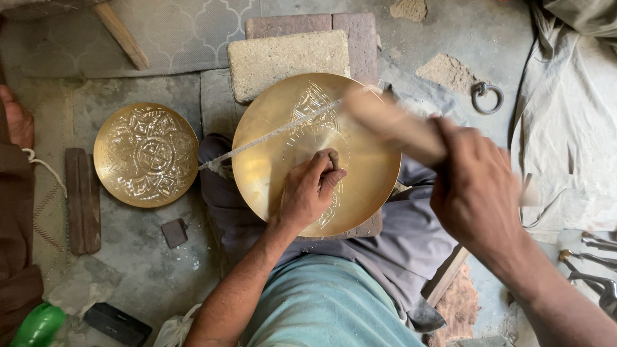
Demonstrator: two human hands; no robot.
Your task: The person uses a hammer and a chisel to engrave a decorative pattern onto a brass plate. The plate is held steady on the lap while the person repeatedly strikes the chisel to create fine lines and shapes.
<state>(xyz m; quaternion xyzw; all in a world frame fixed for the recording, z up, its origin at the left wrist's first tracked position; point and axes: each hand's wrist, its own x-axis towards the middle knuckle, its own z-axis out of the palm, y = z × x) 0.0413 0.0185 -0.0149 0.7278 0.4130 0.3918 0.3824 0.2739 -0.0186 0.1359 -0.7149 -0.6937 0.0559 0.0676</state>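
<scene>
Centrally in the frame, a brass plate [315, 154] is propped on the lap, its middle band partly engraved while the wide rim is left plain. A punch [333, 159] is pinched against it by the left hand [308, 193]; a blurred wooden mallet [392, 125] is clenched in the right hand [479, 189]. At left, a finished plate [146, 155], patterned all over, lies on the floor.

A finished engraved brass plate [146, 155] lies flat on the floor [128, 270], just beside a dark wooden block [83, 200]. A pale stone slab [287, 62] rests on bricks, a metal ring [486, 96] lies near a sand heap [448, 72], and a green bottle [38, 325] sits at the lower left corner.
</scene>
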